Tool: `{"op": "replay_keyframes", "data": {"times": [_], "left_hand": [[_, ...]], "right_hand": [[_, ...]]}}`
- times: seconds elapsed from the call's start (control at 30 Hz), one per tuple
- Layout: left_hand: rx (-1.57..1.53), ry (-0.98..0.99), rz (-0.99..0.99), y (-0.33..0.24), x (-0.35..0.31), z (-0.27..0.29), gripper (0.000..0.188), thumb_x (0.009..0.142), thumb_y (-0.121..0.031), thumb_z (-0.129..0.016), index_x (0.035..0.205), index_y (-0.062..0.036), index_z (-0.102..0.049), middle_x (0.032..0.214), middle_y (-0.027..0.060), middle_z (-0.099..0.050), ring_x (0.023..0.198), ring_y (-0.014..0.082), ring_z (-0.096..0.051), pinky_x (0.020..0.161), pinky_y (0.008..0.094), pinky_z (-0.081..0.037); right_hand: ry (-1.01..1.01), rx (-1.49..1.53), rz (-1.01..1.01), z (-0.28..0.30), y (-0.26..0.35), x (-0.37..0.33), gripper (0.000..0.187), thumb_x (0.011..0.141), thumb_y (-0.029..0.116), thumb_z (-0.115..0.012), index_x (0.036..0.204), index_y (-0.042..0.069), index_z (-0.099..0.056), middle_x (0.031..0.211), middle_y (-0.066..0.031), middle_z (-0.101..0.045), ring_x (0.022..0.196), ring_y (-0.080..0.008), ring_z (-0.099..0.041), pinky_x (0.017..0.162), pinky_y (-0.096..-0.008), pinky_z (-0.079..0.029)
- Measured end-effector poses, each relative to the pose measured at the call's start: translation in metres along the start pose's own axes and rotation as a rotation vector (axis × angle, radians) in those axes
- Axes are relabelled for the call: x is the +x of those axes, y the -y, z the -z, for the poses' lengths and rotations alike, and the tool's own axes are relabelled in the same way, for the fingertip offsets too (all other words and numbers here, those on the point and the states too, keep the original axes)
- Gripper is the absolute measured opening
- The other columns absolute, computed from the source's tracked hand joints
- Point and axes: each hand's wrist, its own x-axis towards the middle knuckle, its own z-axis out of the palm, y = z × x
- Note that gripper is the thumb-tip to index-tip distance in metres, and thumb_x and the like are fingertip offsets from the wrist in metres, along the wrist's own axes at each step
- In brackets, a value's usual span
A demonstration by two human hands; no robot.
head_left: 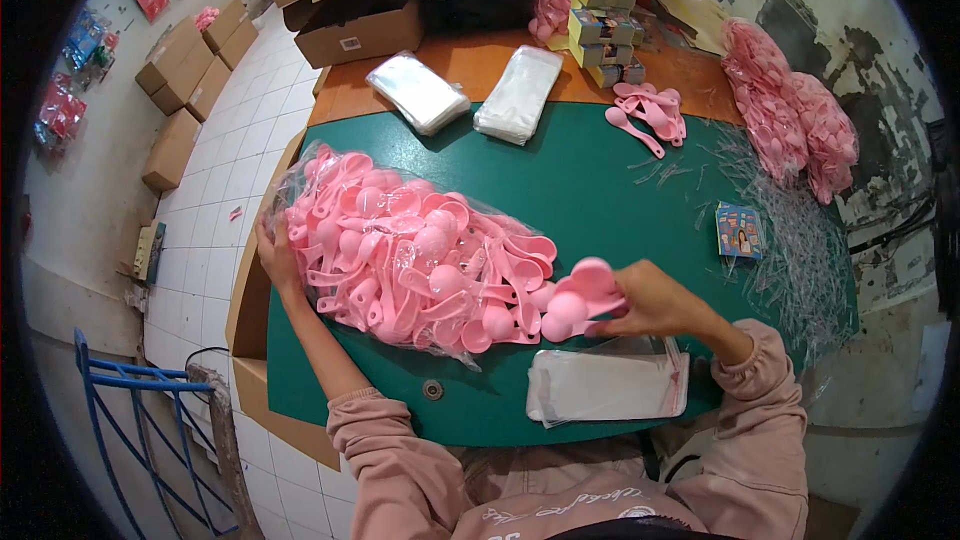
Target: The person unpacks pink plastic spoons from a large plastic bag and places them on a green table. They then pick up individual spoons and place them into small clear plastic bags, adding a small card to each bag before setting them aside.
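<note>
A large clear plastic bag (420, 250) full of pink plastic spoons lies across the green table, its mouth toward the right. My left hand (278, 258) grips the bag's left end, with some fingers hidden by the plastic. Just outside the mouth, my right hand (650, 302) is closed on several pink spoons (572, 308), bunched together with their round bowls to the left. Below that hand lies a stack of clear plastic sleeves (600, 385), near the table's front edge.
Two more sleeve stacks (418, 92) (518, 95) lie at the back. Loose pink spoons (655, 112) sit right of them, near banded card stacks (604, 20). Full spoon bags (790, 105), plastic strips (780, 250) and a small printed card pack (739, 231) occupy the right side. A metal ring (432, 390) lies in front.
</note>
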Motion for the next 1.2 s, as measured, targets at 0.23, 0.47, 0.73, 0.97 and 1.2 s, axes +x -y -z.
{"op": "replay_keyframes", "data": {"times": [0.23, 0.47, 0.73, 0.97, 1.2], "left_hand": [[0.039, 0.0, -0.012, -0.001, 0.001, 0.001, 0.054, 0.081, -0.034, -0.052, 0.119, 0.0028, -0.041, 0.118, 0.0172, -0.047, 0.109, 0.0256, -0.045, 0.091, 0.0309, -0.033], [-0.012, -0.024, -0.005, 0.011, 0.001, 0.003, 0.044, 0.083, -0.031, -0.05, 0.112, 0.0018, -0.049, 0.11, 0.0154, -0.054, 0.102, 0.0244, -0.05, 0.088, 0.0311, -0.036], [0.143, -0.07, 0.044, 0.002, 0.002, -0.009, 0.041, 0.084, -0.034, -0.048, 0.105, 0.0003, -0.054, 0.104, 0.0167, -0.057, 0.097, 0.0265, -0.054, 0.083, 0.0322, -0.04], [0.207, -0.107, 0.046, -0.003, -0.002, -0.002, 0.043, 0.083, -0.037, -0.049, 0.103, 0.0011, -0.055, 0.103, 0.0173, -0.057, 0.096, 0.027, -0.054, 0.082, 0.033, -0.04], [0.143, -0.111, 0.018, -0.006, -0.004, -0.007, 0.044, 0.083, -0.038, -0.049, 0.098, 0.0032, -0.054, 0.099, 0.019, -0.057, 0.092, 0.0288, -0.055, 0.08, 0.0345, -0.04]], "right_hand": [[-0.167, -0.585, 0.157, -0.023, -0.031, -0.002, 0.027, 0.063, 0.026, -0.066, 0.076, 0.005, -0.053, 0.067, -0.0129, -0.057, 0.067, -0.0314, -0.056, 0.059, -0.0409, -0.039], [-0.263, -0.439, 0.299, 0.025, -0.062, 0.013, 0.023, 0.062, 0.021, -0.063, 0.077, 0.006, -0.056, 0.066, -0.0139, -0.055, 0.065, -0.0299, -0.053, 0.063, -0.0391, -0.038], [-0.726, -0.737, -0.083, 0.194, -0.113, 0.068, 0.022, 0.074, 0.019, -0.056, 0.088, 0.002, -0.054, 0.072, -0.0124, -0.057, 0.065, -0.0229, -0.055, 0.061, -0.0335, -0.043], [-0.496, -0.374, 0.226, 0.067, -0.021, 0.077, 0.026, 0.073, 0.024, -0.059, 0.086, 0.002, -0.053, 0.087, -0.0129, -0.052, 0.084, -0.0275, -0.05, 0.076, -0.0358, -0.04], [-0.405, -0.659, 0.225, -0.028, 0.001, 0.078, 0.053, 0.065, 0.035, -0.067, 0.093, -0.005, -0.046, 0.092, -0.018, -0.043, 0.09, -0.0325, -0.044, 0.07, -0.0415, -0.04]]}}
